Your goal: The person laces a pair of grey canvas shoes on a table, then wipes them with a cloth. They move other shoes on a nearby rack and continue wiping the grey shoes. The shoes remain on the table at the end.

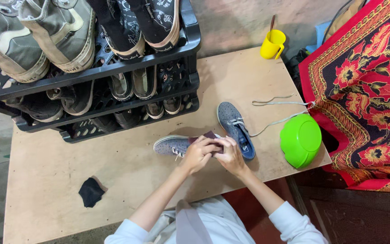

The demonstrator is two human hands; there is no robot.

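Pressing a dark maroon folded cloth point(212, 135) onto a grey dotted canvas sneaker point(173, 145), left hand point(198, 154) and right hand point(230, 156) both grasping it, on the plywood surface point(113, 180).

On the table point(113, 167), the shoe rack point(86, 77) stands at the far left. Two shoes lie at centre: one point(170, 145) under the hands, the other point(234, 129) just right of it. The bowl point(300, 140) sits at the right edge, the cup point(272, 44) at the far right corner, the cloth point(90, 192) near left.
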